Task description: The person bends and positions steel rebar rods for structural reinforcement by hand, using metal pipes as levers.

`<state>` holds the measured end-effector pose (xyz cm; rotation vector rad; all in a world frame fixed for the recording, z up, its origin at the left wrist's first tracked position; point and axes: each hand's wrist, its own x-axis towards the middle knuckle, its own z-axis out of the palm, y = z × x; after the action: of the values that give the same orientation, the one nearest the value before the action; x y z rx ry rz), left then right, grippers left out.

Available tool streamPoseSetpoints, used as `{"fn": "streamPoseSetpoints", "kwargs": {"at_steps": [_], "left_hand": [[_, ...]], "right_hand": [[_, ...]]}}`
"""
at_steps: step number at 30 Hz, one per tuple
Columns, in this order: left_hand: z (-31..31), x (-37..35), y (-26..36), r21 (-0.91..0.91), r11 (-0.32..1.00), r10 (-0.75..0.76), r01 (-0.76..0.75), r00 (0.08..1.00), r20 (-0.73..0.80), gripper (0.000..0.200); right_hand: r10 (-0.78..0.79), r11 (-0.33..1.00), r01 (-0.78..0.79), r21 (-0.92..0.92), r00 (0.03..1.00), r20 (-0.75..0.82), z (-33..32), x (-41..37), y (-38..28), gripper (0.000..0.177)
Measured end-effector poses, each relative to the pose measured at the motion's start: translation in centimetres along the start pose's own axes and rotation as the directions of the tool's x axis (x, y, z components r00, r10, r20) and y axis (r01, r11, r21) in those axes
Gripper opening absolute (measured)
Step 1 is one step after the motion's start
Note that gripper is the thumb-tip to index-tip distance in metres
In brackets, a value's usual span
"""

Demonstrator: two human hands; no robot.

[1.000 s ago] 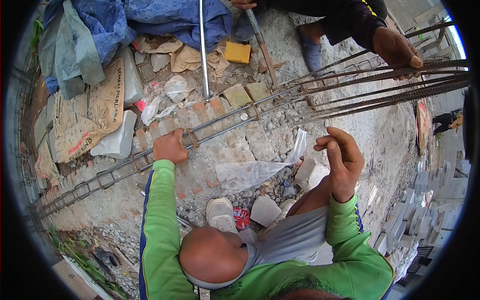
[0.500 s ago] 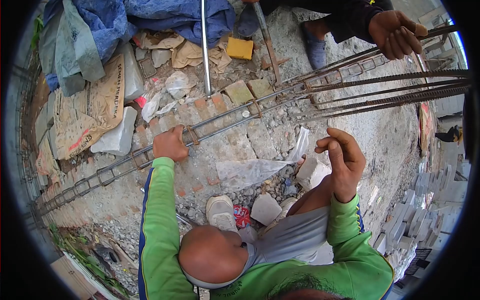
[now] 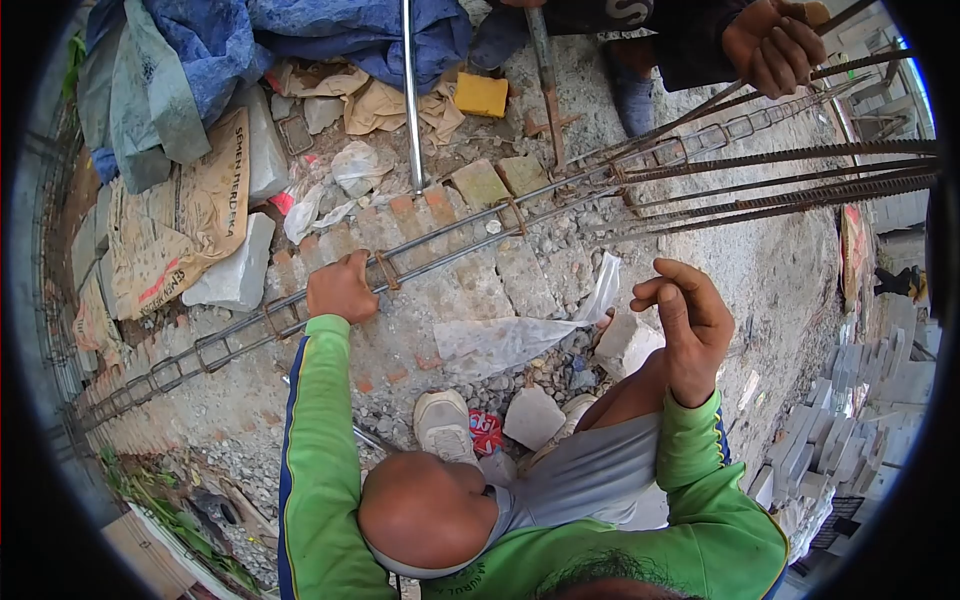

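A long steel rebar cage (image 3: 440,247) with square ties lies diagonally over a brick and mortar strip. My left hand (image 3: 342,288) is closed round its bars, just left of a rusty tie (image 3: 386,271). Out to the right, my right hand (image 3: 690,325) is raised above my knee, touching no bar; its fingers are bent but apart, with nothing visible between them. Thick ribbed rods (image 3: 780,160) run toward the right edge beyond it. At the top right, a co-worker's hand (image 3: 775,48) is by the far end of the bars.
A blue tarp (image 3: 330,40) and a cement bag (image 3: 190,220) lie at the upper left. An upright metal pipe (image 3: 410,100) stands near a yellow block (image 3: 481,95). Clear plastic (image 3: 500,343) and a white stone (image 3: 533,418) lie near my feet. Blocks (image 3: 820,430) are piled right.
The co-worker's hand has shifted up and slightly left, and the rod held by the co-worker at top centre is more upright. My own hands have hardly moved.
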<state>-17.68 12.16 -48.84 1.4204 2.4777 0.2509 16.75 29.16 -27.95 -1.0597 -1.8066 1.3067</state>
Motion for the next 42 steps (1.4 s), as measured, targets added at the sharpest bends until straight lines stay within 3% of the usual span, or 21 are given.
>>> {"fn": "streamPoseSetpoints", "kwargs": {"at_steps": [30, 42], "left_hand": [[-0.6, 0.2, 0.5, 0.053, 0.999, -0.005, -0.001, 0.995, 0.104, 0.052], [0.1, 0.1, 0.5, 0.039, 0.999, 0.015, -0.015, 1.000, 0.021, 0.051]], "right_hand": [[-0.027, 0.998, 0.029, -0.050, 0.999, 0.028, -0.3, -0.4, 0.3, 0.025], [-0.051, 0.998, 0.050, -0.040, 0.998, -0.023, -1.7, -0.8, 0.3, 0.022]]}}
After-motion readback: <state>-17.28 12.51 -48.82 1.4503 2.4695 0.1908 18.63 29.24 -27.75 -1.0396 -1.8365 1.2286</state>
